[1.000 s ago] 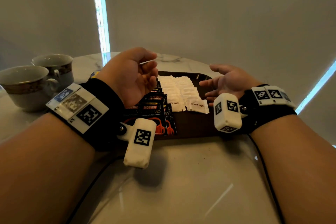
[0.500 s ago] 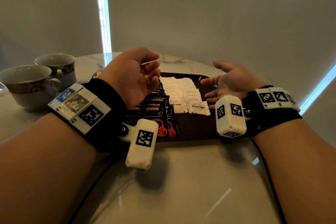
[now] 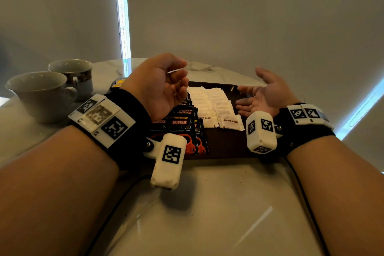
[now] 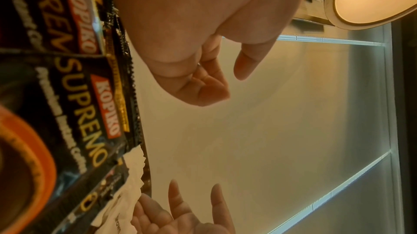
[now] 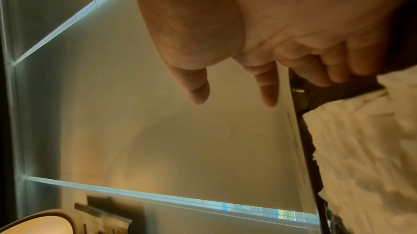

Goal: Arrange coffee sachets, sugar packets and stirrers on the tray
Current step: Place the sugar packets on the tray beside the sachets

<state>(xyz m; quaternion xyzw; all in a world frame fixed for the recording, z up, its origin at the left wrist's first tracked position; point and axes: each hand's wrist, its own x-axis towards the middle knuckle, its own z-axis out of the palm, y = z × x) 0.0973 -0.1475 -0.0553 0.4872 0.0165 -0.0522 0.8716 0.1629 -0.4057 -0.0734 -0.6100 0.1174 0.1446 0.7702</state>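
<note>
Pale marble table (image 3: 207, 203), grey blinds behind, pretty dim lighting. Left hand (image 3: 158, 87) raised over the left end of the tray (image 3: 226, 143), fingers curled in, pinching a thin white stirrer (image 3: 176, 70) between thumb and fingertips. Only a sliver of that stick showing in the head view, and basically hidden behind the curled fingers in the left wrist view. Right hand (image 3: 264, 95) up over the right end of the tray, palm turned up and inward, fingers loose and spread, holding nothing, touching nothing.

Right below the left hand: black coffee sachets (image 3: 180, 124) laid in an overlapping row along the tray's left side, front one readable as Kopiko Supremo. Just beside them, white sugar packets (image 3: 209, 100) in neat overlapping rows down the middle, nearest ones marked brown sugar. Bare dark tray surface at the right end, under the right hand.

Off to the left, well apart from the tray, two cups (image 3: 41, 93) standing upright on the table, close together, one behind the other. Black wristbands (image 3: 128, 118) with white marker blocks on both arms.
</note>
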